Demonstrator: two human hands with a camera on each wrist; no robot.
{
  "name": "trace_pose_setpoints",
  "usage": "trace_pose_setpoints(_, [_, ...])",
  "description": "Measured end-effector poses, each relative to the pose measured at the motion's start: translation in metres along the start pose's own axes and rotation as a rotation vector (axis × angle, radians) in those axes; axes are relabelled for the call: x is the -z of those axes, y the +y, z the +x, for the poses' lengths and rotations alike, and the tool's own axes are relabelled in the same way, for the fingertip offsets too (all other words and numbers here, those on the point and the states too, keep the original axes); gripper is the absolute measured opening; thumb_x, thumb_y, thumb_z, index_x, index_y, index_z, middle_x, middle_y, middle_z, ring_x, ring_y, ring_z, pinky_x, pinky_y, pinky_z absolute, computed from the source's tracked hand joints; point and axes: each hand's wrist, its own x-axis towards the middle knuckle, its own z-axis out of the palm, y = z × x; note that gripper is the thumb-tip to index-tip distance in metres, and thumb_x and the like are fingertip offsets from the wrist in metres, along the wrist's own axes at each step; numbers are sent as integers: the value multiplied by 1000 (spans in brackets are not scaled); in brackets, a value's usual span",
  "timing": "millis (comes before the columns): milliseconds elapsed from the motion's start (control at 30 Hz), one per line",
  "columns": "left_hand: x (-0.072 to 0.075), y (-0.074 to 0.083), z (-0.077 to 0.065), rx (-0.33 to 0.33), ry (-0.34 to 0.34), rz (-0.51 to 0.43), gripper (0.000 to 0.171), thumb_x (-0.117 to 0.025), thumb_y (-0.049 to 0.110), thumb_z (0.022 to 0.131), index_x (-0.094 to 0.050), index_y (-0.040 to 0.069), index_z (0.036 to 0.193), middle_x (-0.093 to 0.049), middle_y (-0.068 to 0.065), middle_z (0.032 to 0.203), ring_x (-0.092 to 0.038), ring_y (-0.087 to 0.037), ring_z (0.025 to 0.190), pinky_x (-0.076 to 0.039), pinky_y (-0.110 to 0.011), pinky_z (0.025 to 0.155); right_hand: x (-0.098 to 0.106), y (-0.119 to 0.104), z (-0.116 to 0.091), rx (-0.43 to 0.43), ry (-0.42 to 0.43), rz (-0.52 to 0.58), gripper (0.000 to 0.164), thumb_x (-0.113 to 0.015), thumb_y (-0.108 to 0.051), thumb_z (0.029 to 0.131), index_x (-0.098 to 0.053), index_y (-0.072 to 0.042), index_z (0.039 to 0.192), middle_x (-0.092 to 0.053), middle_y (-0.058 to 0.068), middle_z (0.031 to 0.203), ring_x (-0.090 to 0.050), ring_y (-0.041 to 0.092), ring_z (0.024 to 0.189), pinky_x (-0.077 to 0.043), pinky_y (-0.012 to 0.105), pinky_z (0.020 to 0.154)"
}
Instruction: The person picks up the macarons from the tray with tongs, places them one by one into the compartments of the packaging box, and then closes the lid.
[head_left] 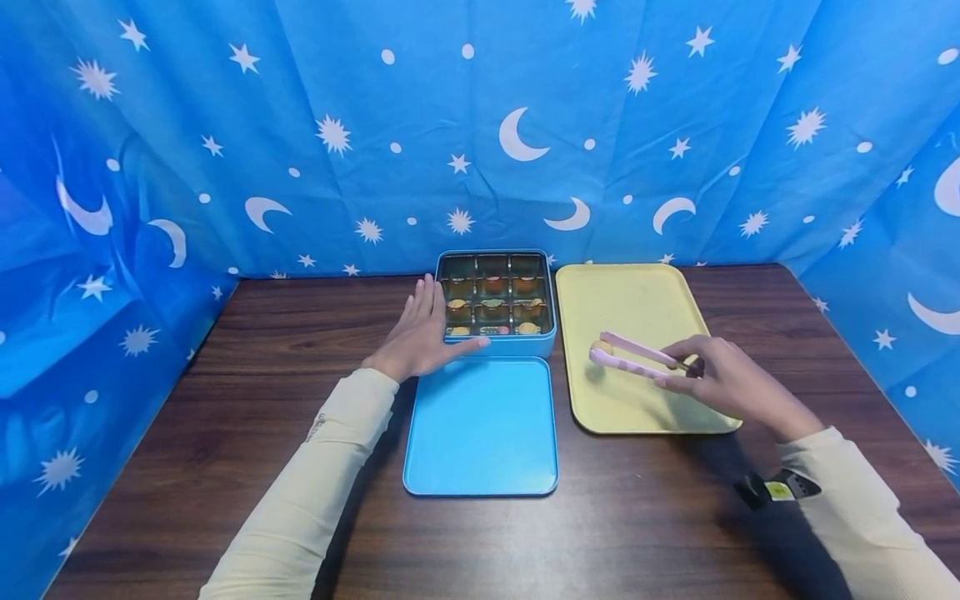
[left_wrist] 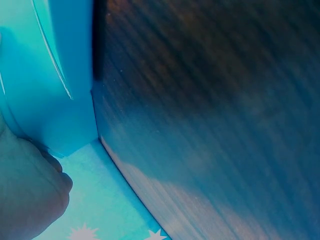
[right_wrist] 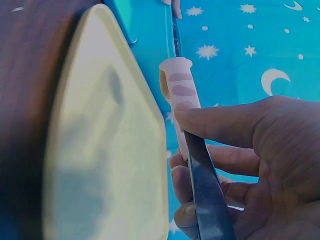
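Observation:
In the head view my right hand (head_left: 723,379) pinches pink-tipped tongs (head_left: 628,364) above the yellow tray (head_left: 622,300). Between the tong tips sits a small round yellowish piece (head_left: 601,347), its kind unclear. The right wrist view shows my thumb pressing the tongs (right_wrist: 182,90) from one side, fingers on the other. My left hand (head_left: 420,342) rests against the left front corner of a blue tin (head_left: 517,346), fingers straight and thumb along its front. Clear dividers split the tin into compartments; several nearer ones hold small colourful pieces, while the back row looks dark.
A flat blue lid (head_left: 480,429) lies on the wooden table (head_left: 600,533) directly in front of the tin. The tray stands just right of the tin. Behind them hangs a blue curtain (head_left: 420,100) with white moons and stars.

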Motion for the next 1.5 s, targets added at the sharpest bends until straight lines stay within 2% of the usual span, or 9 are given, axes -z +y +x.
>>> trace_pose_setpoints(200, [1,2,-1,9,-11,-8,125,-47,83,86,7,-3,159,17,-18,167,16,-31,153,3,-48,123,3,-19,30,39,-11,41,35,-76,-16,92,-71,5,119,-68,18,106,-57,20,75,-47,32,62])
trace_pose_setpoints(500, [2,2,-1,9,-16,0,126,-48,83,86,8,-3,159,17,-19,167,16,-31,153,3,-48,123,5,-52,73,55,-12,77,32,-76,-17,92,-72,3,118,-68,13,99,-53,20,68,-43,32,57])
trace_pose_setpoints(733, [3,1,-2,8,-6,0,126,-50,82,86,6,-4,159,14,-20,167,15,-32,154,2,-48,123,3,-75,105,50,-36,99,29,-74,-17,93,-72,1,116,-63,14,100,-49,23,73,-40,33,58])
trace_pose_setpoints(900, [2,2,-1,5,2,-1,125,-50,82,86,5,-4,159,12,-21,167,15,-32,154,1,-49,123,-6,-87,126,54,-45,107,31,-73,-18,94,-72,2,117,-65,15,105,-49,24,82,-41,34,63])
trace_pose_setpoints(1100, [2,2,-1,4,0,6,126,-49,83,86,6,-3,159,13,-20,167,15,-32,154,0,-49,124,-22,-98,144,48,-49,102,26,-73,-20,94,-74,2,110,-63,13,101,-50,25,86,-40,35,68])
trace_pose_setpoints(1367, [2,2,-1,12,-6,6,125,-46,84,86,6,-2,160,14,-19,167,15,-31,154,-1,-50,124,-44,-111,165,2,-30,114,23,-72,-17,95,-73,2,109,-65,12,87,-53,21,72,-40,30,59])
trace_pose_setpoints(1500, [2,1,-2,8,-5,3,126,-47,84,85,6,-2,160,15,-18,167,15,-31,154,0,-50,123,-53,-116,171,-27,-5,127,26,-72,-18,95,-72,2,111,-65,13,92,-55,22,75,-42,30,60])
